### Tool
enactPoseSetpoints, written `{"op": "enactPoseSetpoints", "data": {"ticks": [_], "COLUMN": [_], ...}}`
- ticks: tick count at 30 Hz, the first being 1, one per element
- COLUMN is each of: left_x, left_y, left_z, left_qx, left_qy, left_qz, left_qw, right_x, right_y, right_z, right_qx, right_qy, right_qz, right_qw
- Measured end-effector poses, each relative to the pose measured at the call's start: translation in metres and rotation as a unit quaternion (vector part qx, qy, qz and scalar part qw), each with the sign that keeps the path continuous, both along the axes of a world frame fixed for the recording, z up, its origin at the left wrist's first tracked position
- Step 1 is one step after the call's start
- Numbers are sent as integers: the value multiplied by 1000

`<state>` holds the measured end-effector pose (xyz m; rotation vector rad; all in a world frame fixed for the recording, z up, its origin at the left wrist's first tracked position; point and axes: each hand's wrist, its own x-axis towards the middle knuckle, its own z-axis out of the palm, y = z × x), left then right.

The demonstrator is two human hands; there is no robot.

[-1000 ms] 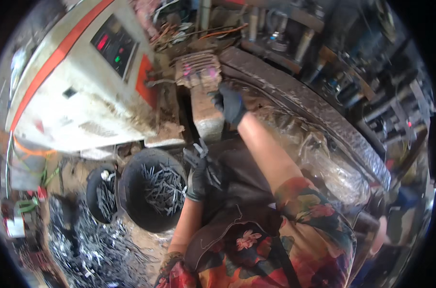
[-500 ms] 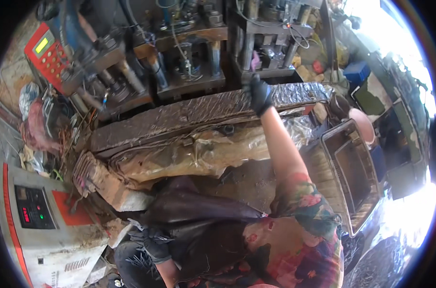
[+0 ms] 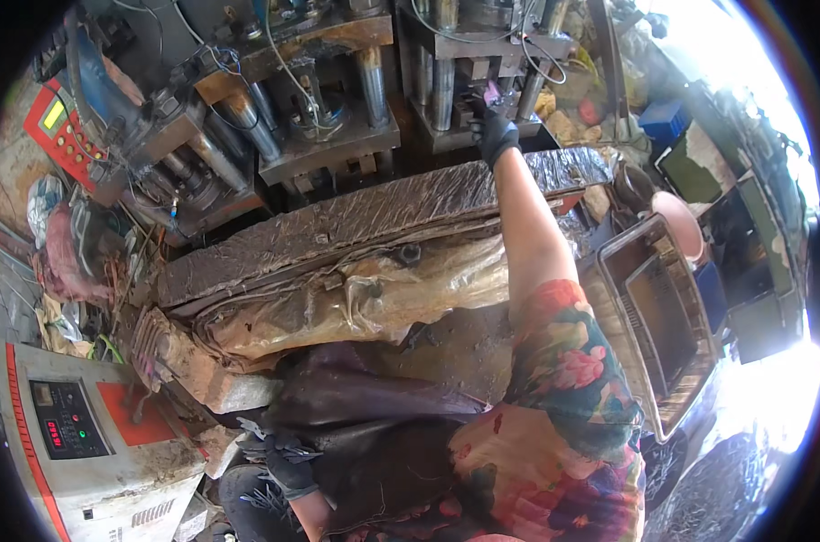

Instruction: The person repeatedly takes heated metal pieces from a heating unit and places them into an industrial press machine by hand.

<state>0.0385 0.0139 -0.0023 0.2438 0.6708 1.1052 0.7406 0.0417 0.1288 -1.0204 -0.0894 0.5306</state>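
My right hand [image 3: 496, 137], in a dark glove, reaches far forward over the plastic-wrapped beam to the rear right press [image 3: 441, 86]. Its fingers are closed, and a small pink-ended thing [image 3: 492, 93] sticks out beyond them between the press posts; the rest of it is hidden. My left hand [image 3: 290, 470], also gloved, stays low near my lap beside the dark apron [image 3: 365, 452]. It is closed around several thin grey metal pieces [image 3: 263, 434], whose exact kind I cannot make out.
Other presses [image 3: 328, 135] with steel posts and wires stand behind the wrapped beam [image 3: 337, 221]. A red control panel [image 3: 64, 131] is at far left, a white control cabinet [image 3: 112, 470] at lower left. A rectangular basket [image 3: 609, 298] and a pink basin [image 3: 678, 226] stand right.
My right hand has moved farther forward, carrying the pink-ended thing deeper between the press posts. My left hand stays low with the grey pieces. The view has shifted slightly.
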Motion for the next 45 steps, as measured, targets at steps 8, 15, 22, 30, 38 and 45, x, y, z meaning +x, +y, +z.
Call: {"op": "enactPoseSetpoints", "data": {"ticks": [8,15,22,30,38,45], "left_x": [10,-7,-15,-15,-16,2], "left_y": [-5,3,6,-2,-1,-6], "left_z": [5,7,-7,-10,-10,16], "left_qx": [-4,36,27,54,47,-1], "left_qy": [-25,-26,-41,-49,-40,-21], "left_qz": [-8,-33,-44,-13,-58,-14], "left_qw": [1000,998,998,997,996,1000], "right_x": [22,-100,-155,-151,-223,-220], "right_y": [-81,-181,-204,-194,-67,41], "right_z": [-14,-34,-1,-12,-11,-9], "right_qx": [78,-320,-640,-627,107,-29], "right_qy": [9,-273,-266,-360,-5,-70], "right_qz": [18,-65,111,86,271,223], "right_qw": [997,905,712,685,957,972]}}
